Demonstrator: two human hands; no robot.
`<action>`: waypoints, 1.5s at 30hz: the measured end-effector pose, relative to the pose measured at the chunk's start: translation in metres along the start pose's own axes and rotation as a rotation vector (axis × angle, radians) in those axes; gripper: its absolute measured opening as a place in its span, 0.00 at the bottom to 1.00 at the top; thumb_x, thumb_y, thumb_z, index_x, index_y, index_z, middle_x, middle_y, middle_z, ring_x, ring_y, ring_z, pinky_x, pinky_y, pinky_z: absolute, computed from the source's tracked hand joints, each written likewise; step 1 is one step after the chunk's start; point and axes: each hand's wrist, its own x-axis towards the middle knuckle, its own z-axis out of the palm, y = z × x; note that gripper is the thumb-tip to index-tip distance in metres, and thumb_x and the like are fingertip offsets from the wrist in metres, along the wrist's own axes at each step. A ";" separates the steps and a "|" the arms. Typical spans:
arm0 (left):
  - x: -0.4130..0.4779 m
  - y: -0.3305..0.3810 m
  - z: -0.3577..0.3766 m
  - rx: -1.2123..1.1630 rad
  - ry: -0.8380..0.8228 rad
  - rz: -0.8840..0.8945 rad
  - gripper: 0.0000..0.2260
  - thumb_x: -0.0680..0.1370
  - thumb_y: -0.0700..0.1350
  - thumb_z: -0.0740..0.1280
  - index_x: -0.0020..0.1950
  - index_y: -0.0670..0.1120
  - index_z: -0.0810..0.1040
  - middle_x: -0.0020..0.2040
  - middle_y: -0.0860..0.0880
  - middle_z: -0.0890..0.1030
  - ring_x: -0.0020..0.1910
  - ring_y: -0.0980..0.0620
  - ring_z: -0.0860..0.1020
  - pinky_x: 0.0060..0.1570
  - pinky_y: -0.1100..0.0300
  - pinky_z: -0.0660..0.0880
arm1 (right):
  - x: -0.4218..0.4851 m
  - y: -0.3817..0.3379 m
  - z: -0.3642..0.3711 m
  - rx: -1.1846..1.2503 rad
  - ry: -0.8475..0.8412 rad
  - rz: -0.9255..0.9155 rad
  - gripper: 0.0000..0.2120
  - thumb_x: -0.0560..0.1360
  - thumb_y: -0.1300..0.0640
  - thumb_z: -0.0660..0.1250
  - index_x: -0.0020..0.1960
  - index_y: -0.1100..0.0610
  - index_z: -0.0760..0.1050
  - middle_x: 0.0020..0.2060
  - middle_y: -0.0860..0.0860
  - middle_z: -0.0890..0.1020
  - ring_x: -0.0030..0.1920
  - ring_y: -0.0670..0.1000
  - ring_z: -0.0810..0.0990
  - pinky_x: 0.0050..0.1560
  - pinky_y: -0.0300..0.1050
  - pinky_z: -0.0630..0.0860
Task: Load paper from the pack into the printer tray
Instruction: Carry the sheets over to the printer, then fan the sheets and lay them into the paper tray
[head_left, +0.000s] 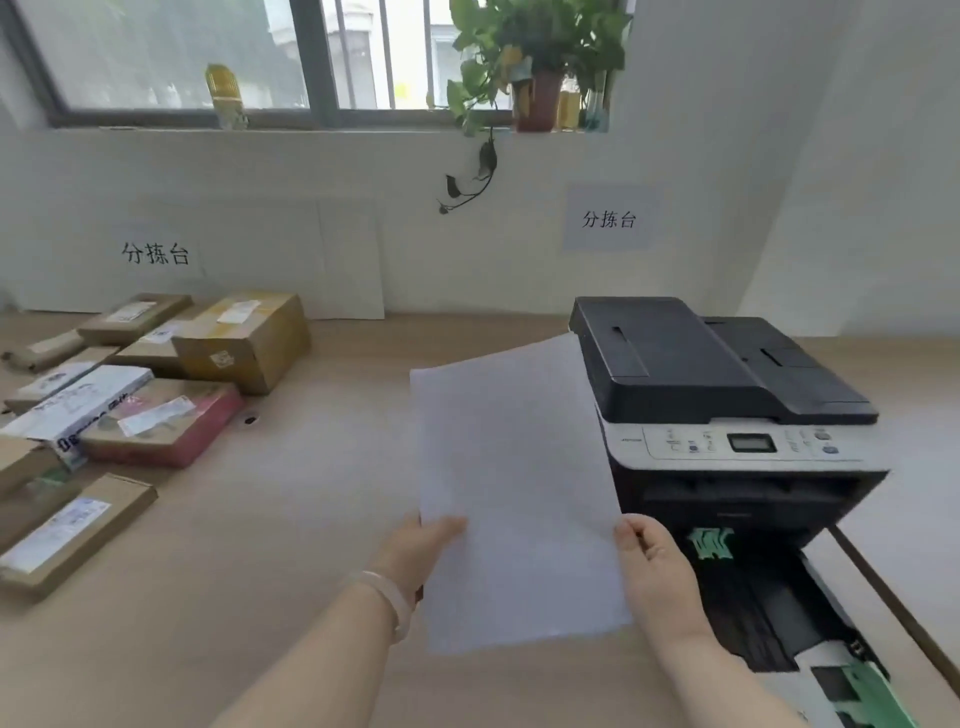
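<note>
The table (291, 519) carries parcels (244, 338) at 9 o'clock and the printer (722, 395) at 3 o'clock, its tray (774, 613) pulled out toward 5 o'clock. The paper (519, 488) is held above the table, just left of the printer. The left hand (415, 545) and right hand (654, 561) each pinch one side edge.

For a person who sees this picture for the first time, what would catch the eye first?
First, the white paper held up in the middle by the left hand and right hand. Next, the black printer at right, its tray pulled open below. Then the cardboard parcels at left on the table.
</note>
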 end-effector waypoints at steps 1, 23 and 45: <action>0.005 -0.010 0.002 0.080 0.028 0.008 0.12 0.75 0.43 0.68 0.58 0.44 0.78 0.48 0.45 0.83 0.46 0.44 0.82 0.51 0.48 0.79 | 0.002 0.010 0.000 -0.007 -0.047 0.038 0.06 0.79 0.53 0.61 0.49 0.49 0.77 0.43 0.49 0.83 0.48 0.53 0.81 0.44 0.43 0.74; 0.113 -0.118 0.010 0.187 0.154 -0.033 0.05 0.75 0.40 0.70 0.50 0.46 0.81 0.48 0.46 0.82 0.49 0.52 0.78 0.48 0.59 0.75 | 0.077 0.118 0.076 -0.206 -0.323 0.270 0.03 0.73 0.59 0.70 0.43 0.52 0.81 0.41 0.50 0.86 0.45 0.51 0.83 0.39 0.38 0.75; 0.132 -0.105 0.001 -0.288 0.198 -0.264 0.08 0.73 0.46 0.72 0.51 0.46 0.81 0.49 0.49 0.84 0.48 0.49 0.82 0.50 0.53 0.78 | 0.091 0.079 0.089 0.722 -0.336 0.616 0.17 0.74 0.54 0.66 0.62 0.55 0.74 0.56 0.54 0.83 0.57 0.57 0.82 0.56 0.55 0.78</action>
